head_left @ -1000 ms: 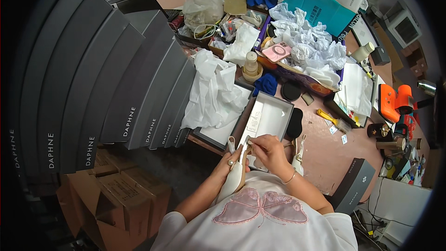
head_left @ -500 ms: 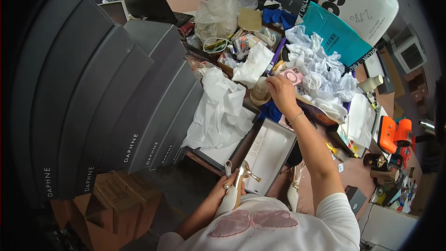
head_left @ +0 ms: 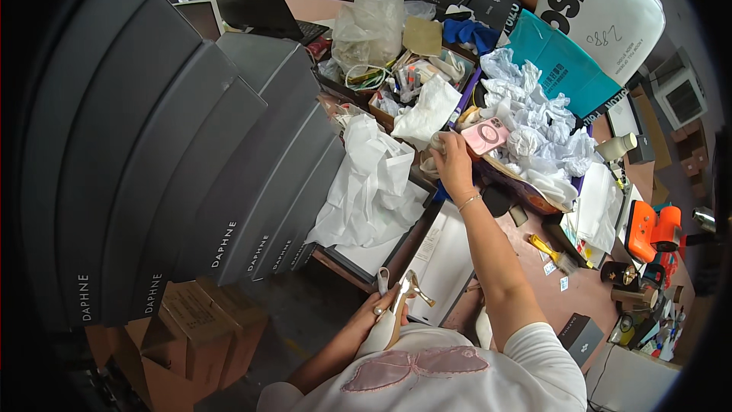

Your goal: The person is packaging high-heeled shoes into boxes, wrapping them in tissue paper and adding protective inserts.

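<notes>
My left hand (head_left: 371, 314) is closed around a white high-heeled shoe (head_left: 385, 328) with a gold heel, held close to my shirt with its heel up. My right hand (head_left: 455, 164) reaches forward, its fingers closed on the top of a pale, bottle-like container (head_left: 438, 142); the fingers and palm hide most of it. A second white shoe (head_left: 483, 327) rests near my body, partly covered by my right forearm. Between the hands lies a white shoe box part (head_left: 436, 263). Left of it, white tissue paper (head_left: 367, 191) spills over another grey box.
Tall stacks of grey shoe boxes (head_left: 191, 152) rise on the left, above brown cartons (head_left: 202, 328). Beyond my right hand are a pink phone (head_left: 486, 136) and a bin heaped with crumpled white paper (head_left: 534, 107). A yellow-handled brush (head_left: 550, 252) lies on the tabletop.
My right hand has come slightly nearer me, still at the pale container. The view has shifted a little, and my right arm covers more of the second shoe. The left hand keeps its shoe.
</notes>
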Demonstrator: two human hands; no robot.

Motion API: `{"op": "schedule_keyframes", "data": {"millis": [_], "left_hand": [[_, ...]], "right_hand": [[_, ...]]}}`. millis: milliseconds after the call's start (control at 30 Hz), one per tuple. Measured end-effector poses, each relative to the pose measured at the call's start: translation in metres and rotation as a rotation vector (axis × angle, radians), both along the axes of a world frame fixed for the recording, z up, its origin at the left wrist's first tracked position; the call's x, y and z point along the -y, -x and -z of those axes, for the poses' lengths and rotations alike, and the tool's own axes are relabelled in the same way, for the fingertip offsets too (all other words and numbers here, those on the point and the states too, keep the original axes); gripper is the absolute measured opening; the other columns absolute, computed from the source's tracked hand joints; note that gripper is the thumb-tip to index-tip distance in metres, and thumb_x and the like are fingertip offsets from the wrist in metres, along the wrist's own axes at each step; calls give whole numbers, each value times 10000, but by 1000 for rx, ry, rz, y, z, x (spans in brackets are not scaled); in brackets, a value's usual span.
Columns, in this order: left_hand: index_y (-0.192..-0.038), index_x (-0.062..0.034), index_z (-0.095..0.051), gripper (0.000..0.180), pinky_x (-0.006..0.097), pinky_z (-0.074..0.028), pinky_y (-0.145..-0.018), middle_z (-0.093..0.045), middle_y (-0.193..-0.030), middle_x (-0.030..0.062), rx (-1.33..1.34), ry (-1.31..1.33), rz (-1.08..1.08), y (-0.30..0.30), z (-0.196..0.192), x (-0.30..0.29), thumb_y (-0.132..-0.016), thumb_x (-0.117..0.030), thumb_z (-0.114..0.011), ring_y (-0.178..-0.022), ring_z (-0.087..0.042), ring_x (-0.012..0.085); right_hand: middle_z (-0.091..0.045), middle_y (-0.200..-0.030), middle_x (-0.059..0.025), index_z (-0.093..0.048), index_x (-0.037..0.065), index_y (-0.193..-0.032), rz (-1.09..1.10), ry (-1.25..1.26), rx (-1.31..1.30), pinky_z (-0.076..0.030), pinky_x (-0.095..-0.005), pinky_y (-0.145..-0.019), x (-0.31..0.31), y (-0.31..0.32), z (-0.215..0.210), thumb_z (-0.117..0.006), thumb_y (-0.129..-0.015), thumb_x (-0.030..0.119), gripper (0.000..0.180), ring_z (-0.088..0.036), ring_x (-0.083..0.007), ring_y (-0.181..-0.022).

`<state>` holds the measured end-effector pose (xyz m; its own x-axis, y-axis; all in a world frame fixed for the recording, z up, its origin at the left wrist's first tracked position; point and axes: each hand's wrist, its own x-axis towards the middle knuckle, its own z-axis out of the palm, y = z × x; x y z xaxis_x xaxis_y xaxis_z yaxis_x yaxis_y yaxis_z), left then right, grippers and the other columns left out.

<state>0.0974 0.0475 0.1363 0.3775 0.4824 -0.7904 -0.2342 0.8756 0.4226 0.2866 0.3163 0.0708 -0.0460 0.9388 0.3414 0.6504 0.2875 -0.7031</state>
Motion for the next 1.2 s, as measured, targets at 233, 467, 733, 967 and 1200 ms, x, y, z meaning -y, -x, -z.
{"op": "schedule_keyframes", "data": {"millis": [233, 467, 733, 967, 1200], "left_hand": [[-1122, -54, -630, 578, 208, -452, -569, -592, -744, 8, -33, 0, -4, 1, -5, 2, -929, -575, -469, -638, -589, 92], [-1032, -53, -646, 563, 221, -454, -567, -594, -740, 9, 14, -24, 17, -7, 7, 5, -934, -573, -455, -644, -593, 98], [-1084, -34, -634, 575, 216, -449, -554, -595, -744, 12, -57, -102, -16, -3, -13, 12, -943, -561, -450, -631, -590, 93], [-845, -49, -602, 507, 212, -437, -483, -602, -642, 33, -81, -194, -39, -11, -28, 15, -938, -534, -488, -546, -593, 99], [-835, -46, -602, 488, 208, -432, -470, -590, -614, 31, -54, -284, 180, -18, -26, 13, -956, -502, -476, -530, -575, 86]], "right_hand": [[-580, -1040, -115, -512, -9, -1068, 330, -176, -418, -475, -324, -799, 31, -61, -24, -703, -826, 97, 326, -583, -208, -933], [-601, -1008, -117, -507, 9, -1091, 345, -198, -353, -482, -300, -805, 49, -52, -40, -690, -841, 88, 321, -595, -198, -932], [-544, -1160, -176, -595, 56, -1100, -29, -132, 104, -475, -384, -864, 15, -8, -16, -674, -822, 153, 305, -560, -360, -1051], [-629, -788, -161, -671, 9, -902, -114, 192, -96, -489, -351, -659, 44, -56, -58, -639, -826, 146, 160, -621, -294, -685], [-639, -836, -57, -659, 6, -918, -278, 544, -430, -473, -242, -660, 271, -89, -137, -655, -851, 68, 91, -592, -115, -758]]}}
